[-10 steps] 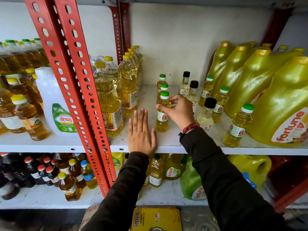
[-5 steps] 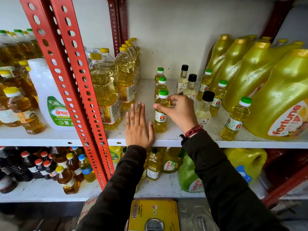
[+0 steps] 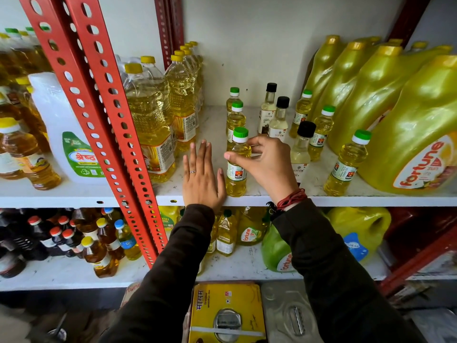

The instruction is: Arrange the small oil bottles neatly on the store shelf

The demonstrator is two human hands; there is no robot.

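Small oil bottles stand on the white shelf (image 3: 272,200). My right hand (image 3: 265,164) grips the front green-capped yellow bottle (image 3: 237,178) near the shelf edge, thumb on its left side. Two more green-capped bottles (image 3: 235,120) line up behind it. To the right stand three black-capped clear bottles (image 3: 303,147) and three more green-capped bottles (image 3: 347,164). My left hand (image 3: 201,178) lies flat on the shelf, fingers together and pointing back, just left of the held bottle.
Large clear oil bottles (image 3: 150,120) stand left of my left hand. Big yellow Fortune jugs (image 3: 415,134) fill the right side. Red perforated uprights (image 3: 108,115) cross the left. The lower shelf holds more bottles (image 3: 99,243); a yellow tin (image 3: 226,310) sits below.
My right hand has shifted its grip on the front green-capped bottle, which stays near the shelf edge. My left hand stays flat beside it. The camera has moved slightly.
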